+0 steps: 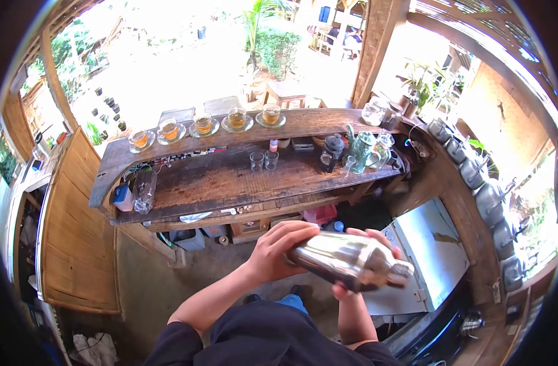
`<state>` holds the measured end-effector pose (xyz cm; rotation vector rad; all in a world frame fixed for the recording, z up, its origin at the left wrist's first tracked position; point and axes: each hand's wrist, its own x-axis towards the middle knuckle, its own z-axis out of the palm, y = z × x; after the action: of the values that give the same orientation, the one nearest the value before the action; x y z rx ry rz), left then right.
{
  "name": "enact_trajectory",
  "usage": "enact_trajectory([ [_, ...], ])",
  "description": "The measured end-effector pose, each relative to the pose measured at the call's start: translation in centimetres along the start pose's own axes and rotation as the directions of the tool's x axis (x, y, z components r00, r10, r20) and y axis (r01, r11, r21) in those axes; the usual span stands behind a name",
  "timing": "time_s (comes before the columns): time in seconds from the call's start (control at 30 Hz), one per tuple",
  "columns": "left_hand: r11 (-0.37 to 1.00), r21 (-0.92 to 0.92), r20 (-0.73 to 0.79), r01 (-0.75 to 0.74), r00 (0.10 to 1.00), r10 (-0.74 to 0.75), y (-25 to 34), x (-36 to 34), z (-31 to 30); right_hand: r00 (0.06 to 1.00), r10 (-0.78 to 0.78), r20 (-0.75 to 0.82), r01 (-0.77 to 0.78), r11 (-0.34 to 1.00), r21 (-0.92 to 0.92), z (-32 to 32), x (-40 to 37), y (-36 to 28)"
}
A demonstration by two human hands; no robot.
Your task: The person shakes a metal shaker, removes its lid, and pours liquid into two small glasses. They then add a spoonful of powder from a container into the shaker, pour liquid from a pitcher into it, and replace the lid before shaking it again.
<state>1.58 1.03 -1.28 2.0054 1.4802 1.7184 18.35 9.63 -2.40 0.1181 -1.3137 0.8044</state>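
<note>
A shiny metal cocktail shaker point(337, 253) is held tilted in front of my body, its capped end pointing right and slightly down. My left hand point(274, 251) is closed around the wide base end. My right hand point(346, 294) grips the shaker near its shoulder, thumb below and fingers showing above; the shaker hides the palm. The cap end looks smeared by motion. Beyond the hands, two clear glasses point(271, 161) stand side by side on the wooden counter point(206, 189).
Several tea-filled glass cups point(237, 118) on saucers line the raised ledge point(309, 121). A French press point(332, 149) and a green patterned pitcher point(361, 152) stand at the counter's right. A white chest point(434, 256) is right of me; metal kettles point(489, 204) line the right wall.
</note>
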Motion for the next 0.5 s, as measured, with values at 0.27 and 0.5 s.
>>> enact_trajectory([
  [0.27,0.885,-0.183,0.094,0.428,0.904,-0.418,-6.0,-4.2,2.4,0.784,0.613,-0.093,-0.592,0.695,-0.409,0.9,-1.9,3.1],
  [0.5,0.976,0.122,-0.042,-0.182,0.981,0.188,0.2,1.7,-2.4,0.998,0.056,0.020,-0.055,0.997,-0.060,1.7,1.0,0.7],
])
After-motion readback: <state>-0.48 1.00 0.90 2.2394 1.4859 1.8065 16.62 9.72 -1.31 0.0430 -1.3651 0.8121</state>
